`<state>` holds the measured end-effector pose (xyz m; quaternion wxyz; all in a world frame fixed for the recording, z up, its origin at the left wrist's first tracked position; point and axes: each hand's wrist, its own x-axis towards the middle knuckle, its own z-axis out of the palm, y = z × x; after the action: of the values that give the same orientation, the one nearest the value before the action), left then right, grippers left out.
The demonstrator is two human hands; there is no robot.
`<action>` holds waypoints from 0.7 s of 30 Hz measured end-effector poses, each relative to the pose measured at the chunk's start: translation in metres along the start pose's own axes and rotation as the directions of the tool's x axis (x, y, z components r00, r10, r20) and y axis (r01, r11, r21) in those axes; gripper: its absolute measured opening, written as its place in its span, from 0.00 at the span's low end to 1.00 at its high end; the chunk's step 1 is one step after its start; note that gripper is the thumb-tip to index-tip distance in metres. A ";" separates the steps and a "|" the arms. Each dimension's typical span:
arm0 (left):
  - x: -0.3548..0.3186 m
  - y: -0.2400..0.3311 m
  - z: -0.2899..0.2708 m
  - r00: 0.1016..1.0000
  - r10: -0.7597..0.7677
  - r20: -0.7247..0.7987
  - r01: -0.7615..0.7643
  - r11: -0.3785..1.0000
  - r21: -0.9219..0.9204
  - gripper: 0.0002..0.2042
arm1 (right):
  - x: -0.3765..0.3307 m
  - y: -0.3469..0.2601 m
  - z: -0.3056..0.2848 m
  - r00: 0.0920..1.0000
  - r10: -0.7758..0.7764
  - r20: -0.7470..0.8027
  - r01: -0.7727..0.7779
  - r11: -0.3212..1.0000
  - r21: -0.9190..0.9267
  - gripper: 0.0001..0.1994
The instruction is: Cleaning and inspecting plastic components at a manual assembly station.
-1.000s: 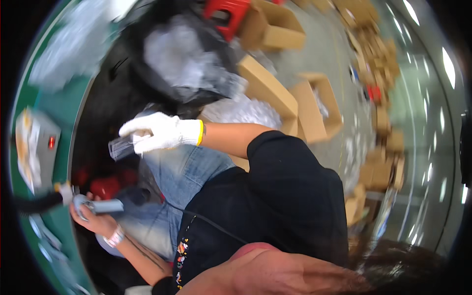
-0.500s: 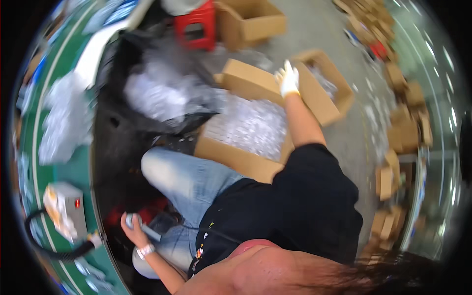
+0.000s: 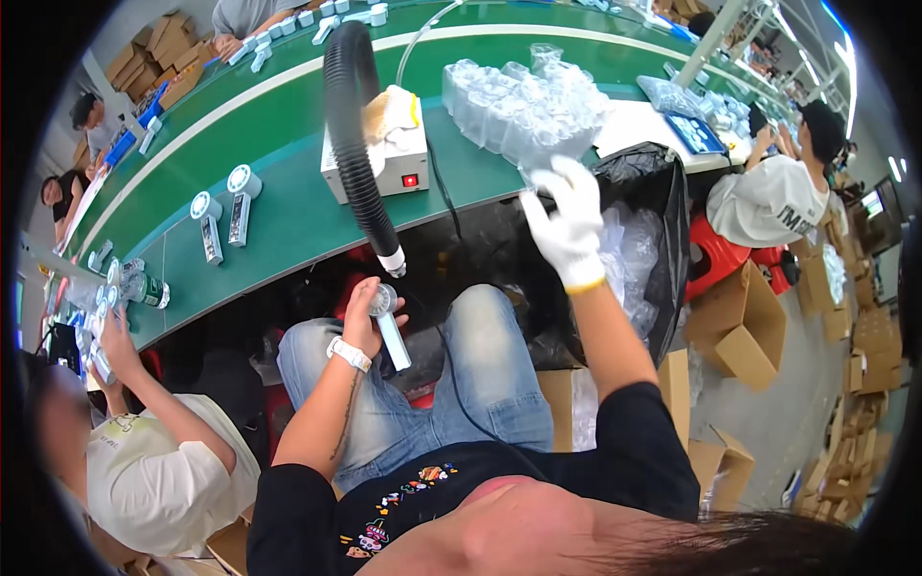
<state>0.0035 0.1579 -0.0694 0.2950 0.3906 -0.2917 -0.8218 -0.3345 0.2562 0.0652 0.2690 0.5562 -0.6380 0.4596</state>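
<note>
My left hand (image 3: 363, 309) grips a small white hand-held fan (image 3: 388, 326) over my lap, just under the white nozzle (image 3: 394, 261) of a black ribbed hose (image 3: 351, 125). My right hand (image 3: 569, 223), in a white glove, is raised to the edge of the green table (image 3: 288, 221). Its fingers close on a clear plastic pack (image 3: 534, 175) at the foot of a heap of clear plastic packs (image 3: 519, 101).
A white box machine with a red light (image 3: 384, 158) feeds the hose. Two more fans (image 3: 223, 213) lie on the table. A black bag-lined bin (image 3: 645, 226) stands at my right, cardboard boxes (image 3: 740, 331) beyond. Seated co-workers are at left (image 3: 144, 461) and right (image 3: 768, 197).
My view swung from the floor boxes up to the table. My right hand left the cardboard box and rose to the plastic heap. My left hand still holds the fan.
</note>
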 end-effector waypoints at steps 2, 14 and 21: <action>0.001 -0.005 -0.003 0.999 0.028 -0.025 -0.030 0.998 -0.061 0.15 | 0.056 -0.002 0.029 0.993 -0.092 0.078 0.103 0.985 -0.139 0.13; -0.001 -0.009 -0.009 0.906 -0.052 0.420 0.019 0.996 0.082 0.19 | 0.149 0.008 0.113 0.865 0.130 0.485 0.126 0.878 -0.462 0.13; -0.025 0.006 -0.007 0.835 -0.048 0.549 0.121 0.988 -0.097 0.29 | 0.028 -0.076 0.000 0.886 0.153 0.438 -0.278 0.931 0.238 0.10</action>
<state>0.0236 0.1698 -0.0568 0.1876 0.1339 -0.2929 -0.9279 -0.2681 0.2464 0.1109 -0.0106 0.5991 -0.6631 0.4487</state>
